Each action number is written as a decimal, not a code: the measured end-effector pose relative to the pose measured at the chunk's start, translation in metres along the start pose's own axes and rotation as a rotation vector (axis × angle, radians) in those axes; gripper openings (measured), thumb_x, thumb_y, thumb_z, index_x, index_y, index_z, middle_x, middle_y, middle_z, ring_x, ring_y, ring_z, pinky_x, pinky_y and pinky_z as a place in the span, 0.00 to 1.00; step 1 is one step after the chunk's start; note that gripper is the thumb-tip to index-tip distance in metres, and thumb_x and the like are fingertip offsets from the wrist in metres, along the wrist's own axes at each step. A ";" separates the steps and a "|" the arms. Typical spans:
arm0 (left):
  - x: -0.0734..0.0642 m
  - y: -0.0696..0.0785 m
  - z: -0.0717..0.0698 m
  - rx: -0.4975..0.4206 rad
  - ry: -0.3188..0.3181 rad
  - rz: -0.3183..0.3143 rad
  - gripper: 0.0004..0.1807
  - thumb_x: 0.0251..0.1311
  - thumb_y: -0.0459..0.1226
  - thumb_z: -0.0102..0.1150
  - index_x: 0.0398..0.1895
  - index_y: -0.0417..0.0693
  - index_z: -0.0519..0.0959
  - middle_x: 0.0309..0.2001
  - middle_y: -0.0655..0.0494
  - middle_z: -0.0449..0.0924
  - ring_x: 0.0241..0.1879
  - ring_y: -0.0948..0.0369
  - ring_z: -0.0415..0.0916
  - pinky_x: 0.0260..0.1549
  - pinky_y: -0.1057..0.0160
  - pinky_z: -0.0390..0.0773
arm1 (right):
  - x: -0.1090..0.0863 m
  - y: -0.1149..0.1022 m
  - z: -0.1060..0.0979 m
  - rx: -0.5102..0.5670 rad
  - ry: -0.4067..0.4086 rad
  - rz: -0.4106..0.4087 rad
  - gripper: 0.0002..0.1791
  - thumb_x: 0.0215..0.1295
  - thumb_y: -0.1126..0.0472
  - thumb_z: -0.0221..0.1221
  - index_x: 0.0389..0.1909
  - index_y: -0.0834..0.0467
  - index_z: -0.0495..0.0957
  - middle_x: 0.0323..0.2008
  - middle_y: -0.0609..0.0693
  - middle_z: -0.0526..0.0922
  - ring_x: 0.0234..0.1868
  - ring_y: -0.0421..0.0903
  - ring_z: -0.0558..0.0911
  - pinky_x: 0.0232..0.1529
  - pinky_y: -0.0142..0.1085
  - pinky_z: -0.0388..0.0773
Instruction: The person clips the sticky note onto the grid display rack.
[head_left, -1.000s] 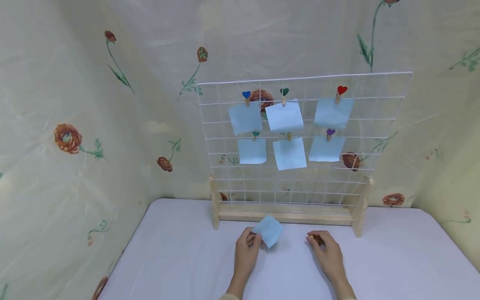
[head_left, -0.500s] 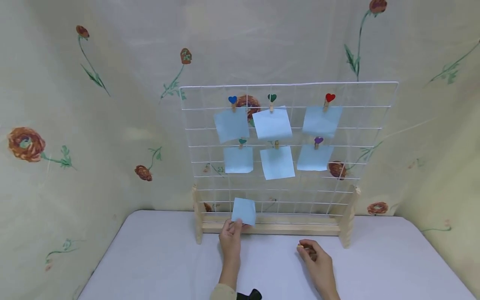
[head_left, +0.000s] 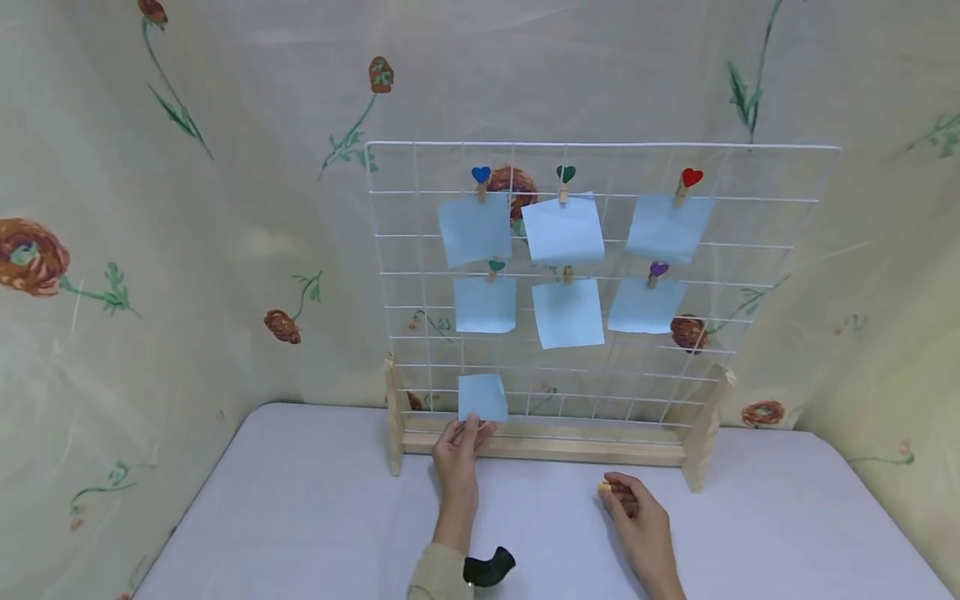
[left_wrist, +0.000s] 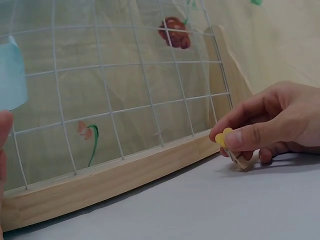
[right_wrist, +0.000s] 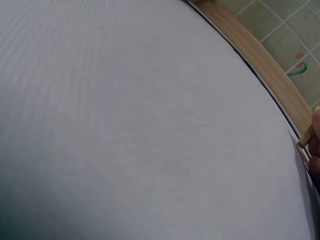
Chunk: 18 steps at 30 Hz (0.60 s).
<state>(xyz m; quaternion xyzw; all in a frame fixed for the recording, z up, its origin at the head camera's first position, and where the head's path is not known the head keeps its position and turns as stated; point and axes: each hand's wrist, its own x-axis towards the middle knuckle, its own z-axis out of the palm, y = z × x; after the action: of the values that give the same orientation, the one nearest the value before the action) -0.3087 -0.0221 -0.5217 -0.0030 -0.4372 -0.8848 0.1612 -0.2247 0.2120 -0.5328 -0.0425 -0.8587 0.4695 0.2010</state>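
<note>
In the head view my left hand [head_left: 457, 460] pinches the bottom edge of a light blue paper square [head_left: 483, 397], held upright against the lower left of a white wire grid [head_left: 570, 379]. The left wrist view catches only part of that paper [left_wrist: 11, 77] at its left edge. My right hand [head_left: 637, 523] is low over the table, to the right of the left hand. Between its thumb and fingers it pinches a small wooden clothespin with a yellow heart [left_wrist: 227, 137]; the pin's wooden end [right_wrist: 306, 137] shows at the edge of the right wrist view.
Several blue squares, such as one at top centre [head_left: 564, 231], hang from the grid in two rows by heart-topped clothespins, one with a red heart [head_left: 692, 177]. A wooden base [head_left: 585, 448] holds the grid on the white table [head_left: 315, 500]. Flowered cloth [head_left: 225, 250] surrounds it.
My left hand has moved forward and lifted the blue paper from above the table to the grid's lower left. The right hand keeps its clothespin low over the table. The head view has shifted.
</note>
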 end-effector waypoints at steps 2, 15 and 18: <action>0.002 0.001 0.001 0.002 0.004 0.012 0.12 0.59 0.42 0.62 0.36 0.41 0.79 0.28 0.56 0.87 0.29 0.62 0.85 0.41 0.63 0.83 | -0.001 -0.001 -0.001 -0.015 0.001 -0.004 0.12 0.61 0.63 0.62 0.45 0.56 0.79 0.37 0.50 0.84 0.31 0.28 0.78 0.32 0.21 0.76; 0.007 0.018 0.010 0.021 0.037 0.053 0.18 0.57 0.40 0.63 0.38 0.30 0.78 0.29 0.54 0.86 0.29 0.61 0.85 0.43 0.64 0.82 | 0.000 0.000 -0.001 -0.060 -0.006 -0.039 0.12 0.59 0.65 0.63 0.45 0.56 0.81 0.38 0.51 0.86 0.32 0.27 0.79 0.35 0.20 0.76; 0.007 0.022 0.011 0.038 0.046 0.046 0.19 0.58 0.42 0.63 0.39 0.31 0.78 0.29 0.55 0.87 0.32 0.62 0.85 0.46 0.65 0.81 | 0.000 -0.001 -0.002 -0.065 -0.007 -0.026 0.12 0.59 0.64 0.63 0.44 0.56 0.81 0.37 0.51 0.86 0.32 0.27 0.79 0.35 0.20 0.77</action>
<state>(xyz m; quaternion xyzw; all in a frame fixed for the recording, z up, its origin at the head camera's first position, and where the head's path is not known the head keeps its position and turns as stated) -0.3108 -0.0274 -0.4970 0.0102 -0.4500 -0.8722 0.1915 -0.2235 0.2125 -0.5308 -0.0359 -0.8747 0.4389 0.2026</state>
